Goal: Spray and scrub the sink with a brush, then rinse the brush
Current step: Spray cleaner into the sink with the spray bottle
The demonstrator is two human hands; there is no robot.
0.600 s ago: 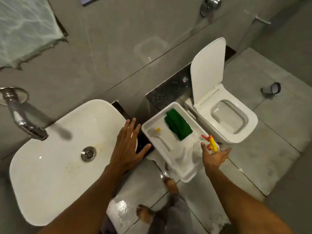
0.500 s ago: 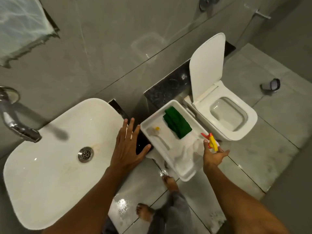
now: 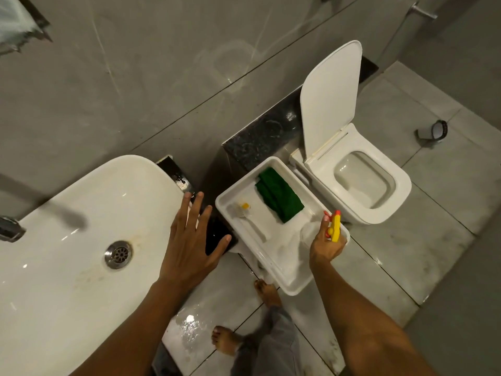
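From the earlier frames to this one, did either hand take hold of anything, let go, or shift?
The right hand went from open, reaching at the yellow-and-red spray nozzle, to closed around the spray bottle at the tray's right edge. The left hand stayed spread open at the sink's right rim, holding nothing. The brush and green cloth lie in the tray as before.

We see the tap (image 3: 10, 230) cut off at the left edge; our right hand (image 3: 325, 244) hides most of the clear bottle (image 3: 309, 234)

One brush (image 3: 248, 217), one sink (image 3: 67, 240), two hands.
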